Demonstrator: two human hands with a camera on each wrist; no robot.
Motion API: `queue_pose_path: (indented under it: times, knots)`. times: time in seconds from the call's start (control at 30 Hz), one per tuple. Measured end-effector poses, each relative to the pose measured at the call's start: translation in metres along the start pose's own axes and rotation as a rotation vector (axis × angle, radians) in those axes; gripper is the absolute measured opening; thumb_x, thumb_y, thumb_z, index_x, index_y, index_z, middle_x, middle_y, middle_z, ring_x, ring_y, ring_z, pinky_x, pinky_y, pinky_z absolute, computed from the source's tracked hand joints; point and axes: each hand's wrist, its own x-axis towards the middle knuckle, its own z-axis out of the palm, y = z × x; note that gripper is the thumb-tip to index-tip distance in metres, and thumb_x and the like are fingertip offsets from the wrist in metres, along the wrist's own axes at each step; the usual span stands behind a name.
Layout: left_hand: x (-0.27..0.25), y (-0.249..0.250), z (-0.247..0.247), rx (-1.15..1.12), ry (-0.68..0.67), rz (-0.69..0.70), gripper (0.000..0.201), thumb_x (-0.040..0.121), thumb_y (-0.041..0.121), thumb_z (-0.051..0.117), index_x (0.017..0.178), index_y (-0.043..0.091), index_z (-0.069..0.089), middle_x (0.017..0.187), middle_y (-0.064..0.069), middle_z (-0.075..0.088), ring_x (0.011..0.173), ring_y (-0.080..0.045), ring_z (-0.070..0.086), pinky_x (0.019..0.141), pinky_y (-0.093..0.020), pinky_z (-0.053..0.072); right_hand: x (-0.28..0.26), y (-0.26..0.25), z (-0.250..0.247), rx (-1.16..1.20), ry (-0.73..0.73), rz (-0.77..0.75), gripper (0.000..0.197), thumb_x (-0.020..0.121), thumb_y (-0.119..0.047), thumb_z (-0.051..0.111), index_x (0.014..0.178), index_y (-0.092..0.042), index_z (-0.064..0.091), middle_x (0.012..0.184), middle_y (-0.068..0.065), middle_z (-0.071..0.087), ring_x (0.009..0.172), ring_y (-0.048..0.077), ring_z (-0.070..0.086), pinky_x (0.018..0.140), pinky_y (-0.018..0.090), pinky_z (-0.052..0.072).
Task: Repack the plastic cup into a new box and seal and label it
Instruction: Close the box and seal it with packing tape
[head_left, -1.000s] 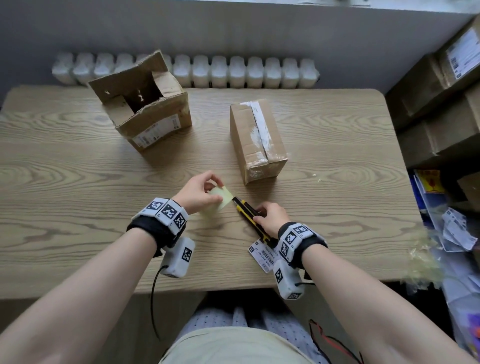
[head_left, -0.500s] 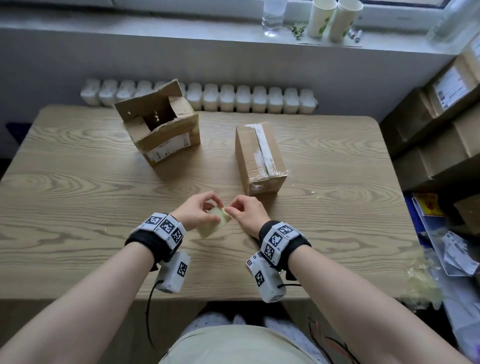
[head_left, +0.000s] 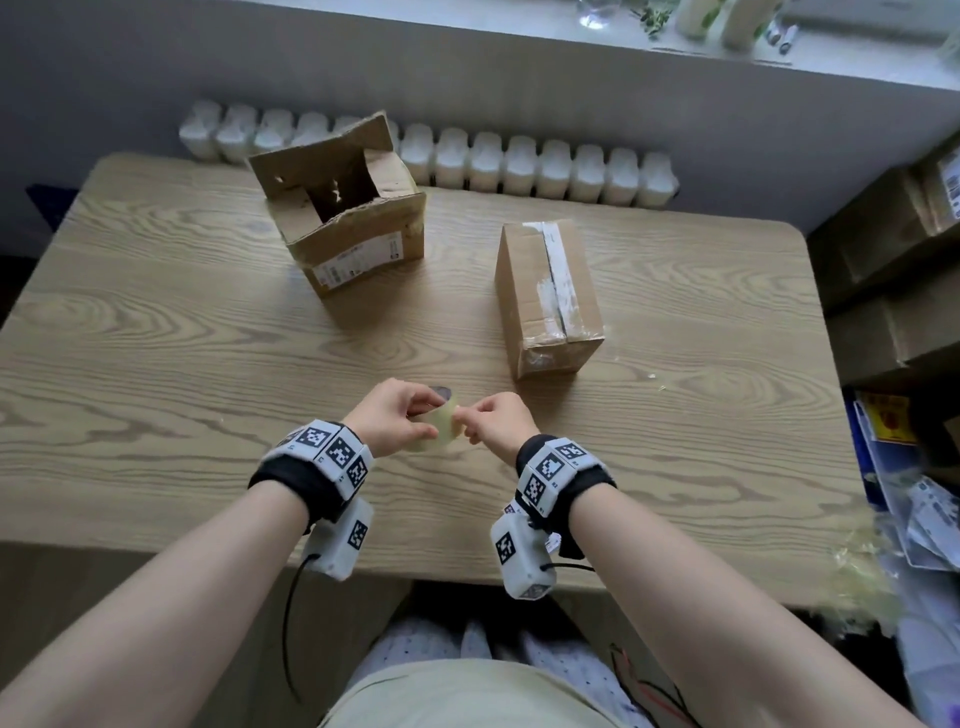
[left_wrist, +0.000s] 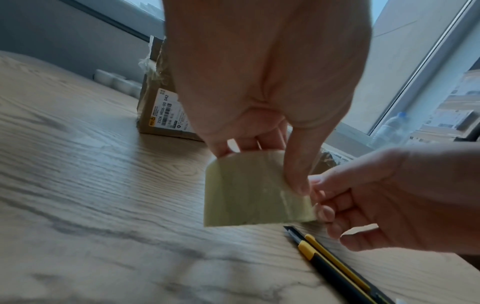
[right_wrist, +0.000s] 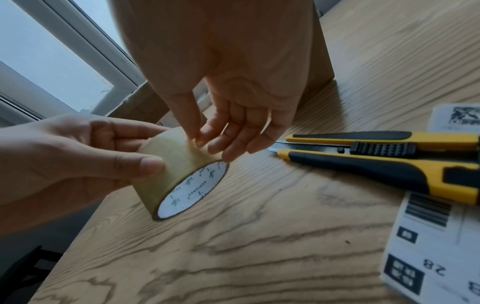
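Note:
My left hand (head_left: 395, 415) grips a roll of clear yellowish packing tape (head_left: 439, 426) just above the table, thumb on one side and fingers on the other. From the right, my right hand (head_left: 498, 421) pinches at the roll's outer layer with thumb and fingertips (right_wrist: 200, 142). The right wrist view shows the tape roll (right_wrist: 176, 164) with its white core facing down. A closed, taped cardboard box (head_left: 550, 301) stands behind my hands. The torn old box (head_left: 343, 223) sits open at the back left. No plastic cup is in view.
A yellow and black utility knife (right_wrist: 376, 156) lies on the table under my right wrist, blade out. Beside it lie white shipping labels (right_wrist: 428, 236). Stacked cartons (head_left: 893, 249) and loose papers (head_left: 930, 514) stand off the table's right edge. A radiator (head_left: 519, 166) runs behind.
My right hand let go of the utility knife on the table and came left to the tape roll, which my left hand has kept holding. The head view tilted up.

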Motion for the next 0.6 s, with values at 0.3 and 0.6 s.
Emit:
queue_pose_path:
  times: [0.3, 0.6]
  knots:
    - [0.007, -0.008, 0.01, 0.078, 0.074, -0.044, 0.024, 0.071, 0.004, 0.077, 0.086, 0.018, 0.064, 0.08, 0.001, 0.068, 0.074, -0.008, 0.063, 0.065, -0.012, 0.044, 0.006, 0.005, -0.001, -0.144, 0.1, 0.001, 0.035, 0.079, -0.042, 0.067, 0.103, -0.017, 0.059, 0.106, 0.005, 0.065, 0.102, 0.022, 0.059, 0.09, 0.034, 0.047]
    - [0.021, -0.001, 0.031, 0.547, 0.09, -0.127, 0.021, 0.081, 0.02, 0.062, 0.1, 0.024, 0.055, 0.102, 0.002, 0.064, 0.099, -0.022, 0.058, 0.081, -0.032, 0.046, -0.004, 0.018, -0.02, -0.252, 0.08, -0.05, 0.024, 0.085, -0.035, 0.064, 0.098, -0.015, 0.066, 0.099, 0.003, 0.069, 0.098, 0.019, 0.062, 0.087, 0.031, 0.049]
